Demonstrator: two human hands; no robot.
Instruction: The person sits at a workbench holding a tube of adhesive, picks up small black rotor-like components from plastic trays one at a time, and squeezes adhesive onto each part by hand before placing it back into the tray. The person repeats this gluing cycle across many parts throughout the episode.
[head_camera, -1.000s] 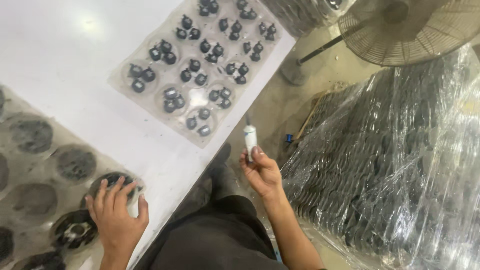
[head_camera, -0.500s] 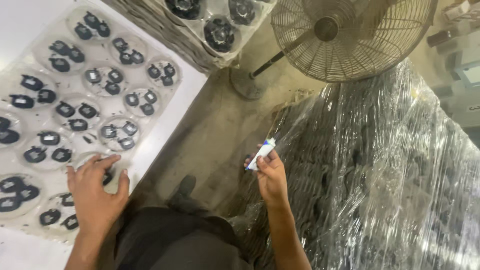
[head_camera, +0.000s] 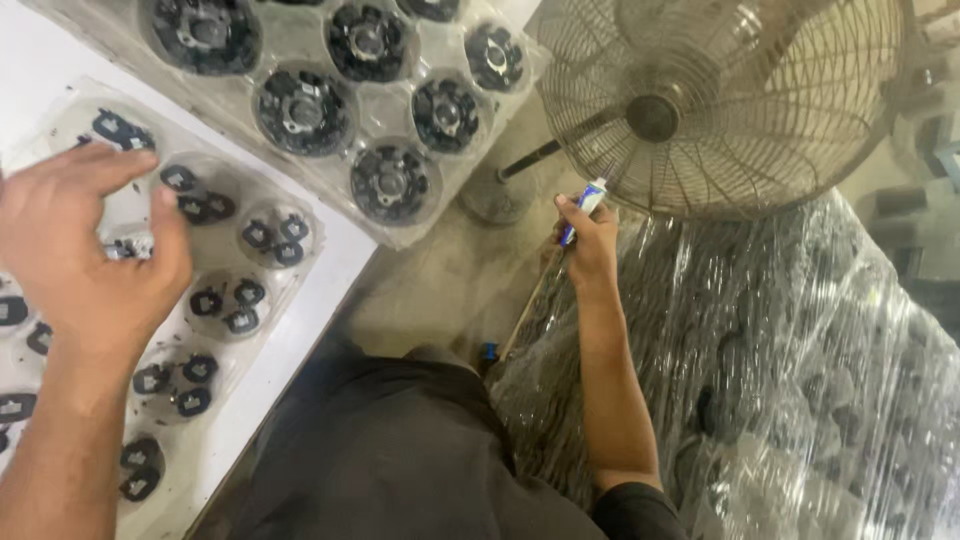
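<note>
Against the view half a second ago, my left hand (head_camera: 85, 255) sits higher over the clear blister tray (head_camera: 310, 215) of small dark parts (head_camera: 205, 302), fingers loosely spread and curled downward, thumb out to the right. My right hand (head_camera: 590, 240) has travelled outward from my body, away from the white table (head_camera: 300, 330), and now hangs in front of the fan's wire guard (head_camera: 720, 100). It pinches a small white-and-blue tube (head_camera: 583, 208) between thumb and forefinger, nozzle end up, the remaining fingers folded beneath. A second tray of larger round black parts (head_camera: 392, 180) has come into view near the table's upper edge.

Hard to read: whether my left fingertips touch the tray or any part, since the palm covers what lies under it. The lower half of the tube is hidden inside the grip. The bundle under shiny plastic wrap (head_camera: 800, 380) is only a dark mass. The small parts' shape stays blurred.
</note>
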